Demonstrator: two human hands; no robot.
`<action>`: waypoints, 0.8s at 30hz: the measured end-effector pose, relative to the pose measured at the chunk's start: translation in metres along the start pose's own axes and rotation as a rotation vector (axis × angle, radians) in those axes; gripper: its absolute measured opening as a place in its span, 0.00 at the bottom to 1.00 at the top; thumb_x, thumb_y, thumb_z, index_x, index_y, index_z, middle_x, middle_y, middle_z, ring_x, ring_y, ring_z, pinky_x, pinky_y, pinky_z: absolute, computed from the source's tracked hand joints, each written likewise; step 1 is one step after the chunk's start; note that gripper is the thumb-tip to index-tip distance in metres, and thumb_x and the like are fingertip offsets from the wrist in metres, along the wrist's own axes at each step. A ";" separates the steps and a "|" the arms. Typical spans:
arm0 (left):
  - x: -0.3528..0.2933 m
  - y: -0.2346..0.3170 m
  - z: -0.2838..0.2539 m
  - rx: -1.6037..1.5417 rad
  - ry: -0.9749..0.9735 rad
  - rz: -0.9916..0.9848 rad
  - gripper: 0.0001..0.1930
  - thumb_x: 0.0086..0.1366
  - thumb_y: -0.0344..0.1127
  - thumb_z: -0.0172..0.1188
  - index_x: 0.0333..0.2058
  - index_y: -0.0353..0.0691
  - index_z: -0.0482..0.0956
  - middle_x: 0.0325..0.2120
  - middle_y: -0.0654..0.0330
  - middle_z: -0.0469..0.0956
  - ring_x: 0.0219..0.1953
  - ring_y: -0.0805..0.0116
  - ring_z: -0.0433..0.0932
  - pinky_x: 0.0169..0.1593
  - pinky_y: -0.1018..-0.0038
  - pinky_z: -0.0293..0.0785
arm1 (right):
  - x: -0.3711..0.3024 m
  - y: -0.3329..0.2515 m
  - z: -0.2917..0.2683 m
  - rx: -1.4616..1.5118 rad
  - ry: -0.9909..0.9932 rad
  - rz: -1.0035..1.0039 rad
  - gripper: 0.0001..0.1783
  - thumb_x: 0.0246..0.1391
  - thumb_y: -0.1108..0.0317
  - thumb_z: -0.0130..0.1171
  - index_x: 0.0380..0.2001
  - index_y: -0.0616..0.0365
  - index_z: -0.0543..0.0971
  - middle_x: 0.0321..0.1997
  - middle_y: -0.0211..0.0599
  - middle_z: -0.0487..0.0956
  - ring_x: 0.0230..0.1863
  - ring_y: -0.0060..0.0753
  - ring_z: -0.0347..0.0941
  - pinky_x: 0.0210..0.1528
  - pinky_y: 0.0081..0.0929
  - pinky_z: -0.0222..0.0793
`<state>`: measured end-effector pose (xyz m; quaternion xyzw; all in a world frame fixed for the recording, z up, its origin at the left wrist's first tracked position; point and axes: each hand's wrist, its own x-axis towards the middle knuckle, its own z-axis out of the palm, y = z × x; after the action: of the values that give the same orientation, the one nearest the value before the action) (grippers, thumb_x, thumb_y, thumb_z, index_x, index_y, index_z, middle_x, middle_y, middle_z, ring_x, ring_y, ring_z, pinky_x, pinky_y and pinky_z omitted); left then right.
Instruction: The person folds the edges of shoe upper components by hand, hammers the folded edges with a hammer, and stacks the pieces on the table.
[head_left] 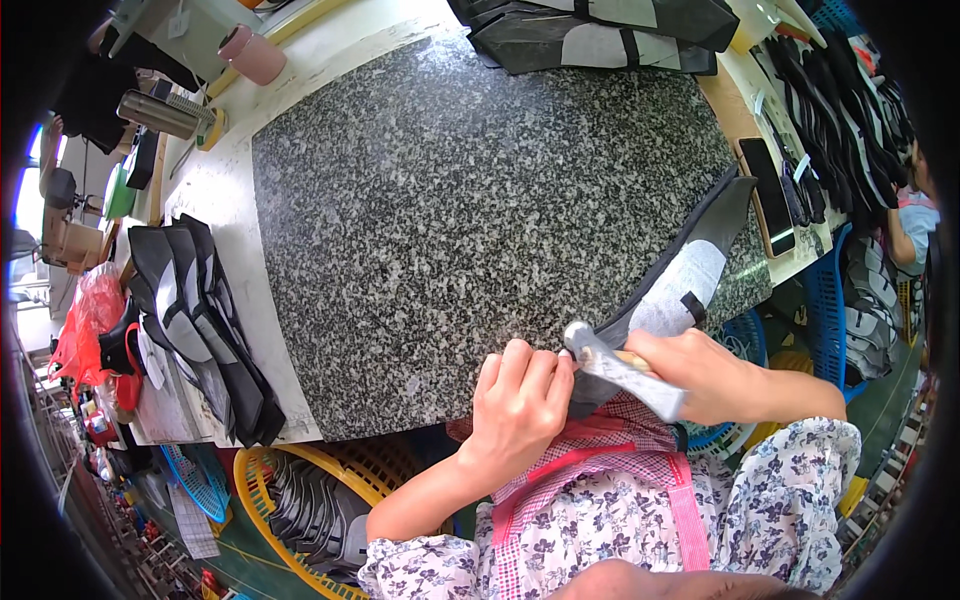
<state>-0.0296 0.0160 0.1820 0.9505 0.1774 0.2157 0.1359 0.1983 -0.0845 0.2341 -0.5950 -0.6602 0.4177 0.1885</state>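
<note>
A curved black leather-like piece with a pale grey patch (685, 285) lies along the near right of the speckled stone slab (470, 210), its near end running toward my lap. My left hand (520, 405) is closed at the slab's front edge, pinching the piece's dark edge; its fingertips are partly hidden. Wrapped around a hammer's handle is my right hand (705, 372). The metal hammer (630, 372) is tilted over the piece, its rounded end close to my left fingertips. Whether it touches the material I cannot tell.
Similar black pieces lie stacked at the slab's far edge (600, 45) and on the table's left (195, 330). A phone (768, 195) rests at the right. A yellow basket (250, 490) and blue basket (828, 310) stand below. Another person (915, 215) is at far right.
</note>
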 end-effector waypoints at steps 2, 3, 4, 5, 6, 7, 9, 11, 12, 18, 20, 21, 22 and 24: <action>0.000 -0.002 -0.001 0.020 -0.026 0.010 0.07 0.61 0.31 0.66 0.35 0.34 0.82 0.27 0.60 0.74 0.36 0.62 0.73 0.35 0.67 0.65 | 0.005 0.002 0.000 -0.071 -0.041 0.009 0.13 0.62 0.71 0.59 0.42 0.63 0.67 0.24 0.53 0.77 0.29 0.65 0.78 0.28 0.52 0.73; -0.001 -0.002 0.001 0.021 -0.011 0.014 0.07 0.60 0.30 0.65 0.36 0.33 0.83 0.27 0.60 0.74 0.36 0.61 0.73 0.34 0.67 0.65 | 0.006 0.002 -0.002 -0.036 0.030 -0.004 0.12 0.63 0.70 0.58 0.43 0.63 0.67 0.23 0.53 0.77 0.28 0.65 0.77 0.28 0.54 0.72; -0.002 -0.001 0.002 0.018 0.004 0.016 0.07 0.60 0.30 0.65 0.36 0.33 0.83 0.27 0.59 0.73 0.36 0.61 0.73 0.34 0.67 0.65 | 0.006 0.001 -0.004 0.000 0.097 -0.014 0.11 0.65 0.70 0.57 0.43 0.63 0.66 0.22 0.53 0.76 0.27 0.65 0.77 0.28 0.55 0.72; -0.002 0.000 0.001 0.019 0.005 0.012 0.07 0.60 0.30 0.65 0.36 0.33 0.83 0.27 0.59 0.73 0.36 0.61 0.73 0.34 0.67 0.65 | 0.005 -0.001 -0.005 0.000 0.094 -0.015 0.11 0.65 0.70 0.57 0.43 0.63 0.66 0.22 0.53 0.76 0.27 0.65 0.77 0.28 0.55 0.72; -0.001 0.002 -0.001 0.041 -0.019 0.016 0.08 0.60 0.31 0.64 0.36 0.33 0.83 0.29 0.59 0.74 0.37 0.62 0.73 0.35 0.67 0.66 | 0.005 -0.004 -0.004 -0.031 0.027 -0.001 0.11 0.65 0.70 0.56 0.43 0.63 0.66 0.22 0.53 0.77 0.27 0.65 0.77 0.28 0.55 0.72; -0.001 0.003 -0.003 0.065 -0.041 0.023 0.09 0.59 0.31 0.64 0.37 0.33 0.83 0.30 0.59 0.75 0.37 0.62 0.73 0.35 0.67 0.66 | 0.003 -0.006 -0.003 -0.063 -0.036 0.012 0.11 0.65 0.69 0.55 0.43 0.62 0.66 0.22 0.53 0.77 0.28 0.65 0.78 0.29 0.55 0.72; -0.007 0.013 0.002 0.120 -0.012 0.063 0.11 0.59 0.32 0.63 0.38 0.32 0.83 0.33 0.59 0.77 0.39 0.64 0.75 0.38 0.70 0.69 | 0.005 0.002 0.003 -0.103 -0.062 0.047 0.09 0.65 0.70 0.55 0.42 0.62 0.67 0.23 0.53 0.77 0.29 0.65 0.78 0.30 0.54 0.73; -0.010 0.026 0.013 -0.087 -0.001 0.151 0.19 0.61 0.32 0.59 0.49 0.28 0.81 0.45 0.53 0.80 0.52 0.58 0.79 0.55 0.68 0.77 | 0.013 0.002 -0.003 0.000 -0.005 0.008 0.09 0.64 0.72 0.55 0.42 0.63 0.68 0.24 0.53 0.77 0.30 0.65 0.78 0.31 0.53 0.74; -0.015 0.033 0.023 -0.041 -0.041 0.159 0.20 0.62 0.32 0.58 0.51 0.28 0.80 0.48 0.51 0.79 0.54 0.58 0.79 0.57 0.68 0.76 | 0.015 -0.001 -0.006 0.016 0.018 0.008 0.09 0.63 0.72 0.55 0.41 0.63 0.68 0.25 0.55 0.78 0.31 0.65 0.78 0.31 0.52 0.74; -0.026 0.046 0.046 0.135 -0.046 0.202 0.20 0.64 0.35 0.55 0.53 0.33 0.78 0.50 0.53 0.77 0.55 0.59 0.77 0.57 0.66 0.76 | 0.003 0.000 0.003 0.012 0.013 -0.031 0.14 0.59 0.73 0.58 0.47 0.61 0.69 0.28 0.56 0.79 0.35 0.66 0.79 0.33 0.51 0.74; -0.031 0.043 0.061 0.178 0.047 0.213 0.19 0.61 0.37 0.57 0.50 0.39 0.79 0.50 0.56 0.76 0.54 0.60 0.75 0.51 0.66 0.75 | 0.009 -0.005 0.004 0.075 -0.003 0.044 0.12 0.58 0.76 0.58 0.45 0.62 0.71 0.30 0.56 0.80 0.38 0.66 0.80 0.36 0.48 0.76; -0.022 0.041 0.053 0.182 0.018 0.155 0.20 0.62 0.37 0.56 0.53 0.39 0.78 0.45 0.58 0.74 0.47 0.62 0.74 0.43 0.67 0.74 | 0.014 -0.007 0.001 0.164 0.017 0.127 0.13 0.59 0.76 0.57 0.48 0.64 0.75 0.33 0.57 0.81 0.41 0.63 0.82 0.40 0.43 0.77; -0.010 0.040 0.041 0.089 -0.027 0.094 0.21 0.62 0.35 0.56 0.55 0.39 0.77 0.42 0.58 0.72 0.43 0.61 0.73 0.41 0.66 0.72 | 0.003 0.006 0.003 0.193 0.140 0.084 0.17 0.62 0.75 0.55 0.53 0.66 0.77 0.38 0.54 0.83 0.43 0.54 0.84 0.43 0.41 0.77; 0.001 0.025 0.017 -0.224 -0.076 -0.092 0.24 0.63 0.29 0.54 0.60 0.40 0.75 0.36 0.58 0.67 0.38 0.60 0.70 0.39 0.64 0.70 | -0.016 0.053 0.018 0.218 0.569 -0.034 0.22 0.72 0.56 0.46 0.53 0.65 0.76 0.30 0.30 0.78 0.26 0.28 0.75 0.35 0.25 0.73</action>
<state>-0.0142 -0.0093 0.1761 0.9277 0.1904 0.1918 0.2575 0.2214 -0.1081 0.1867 -0.6532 -0.5422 0.2996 0.4355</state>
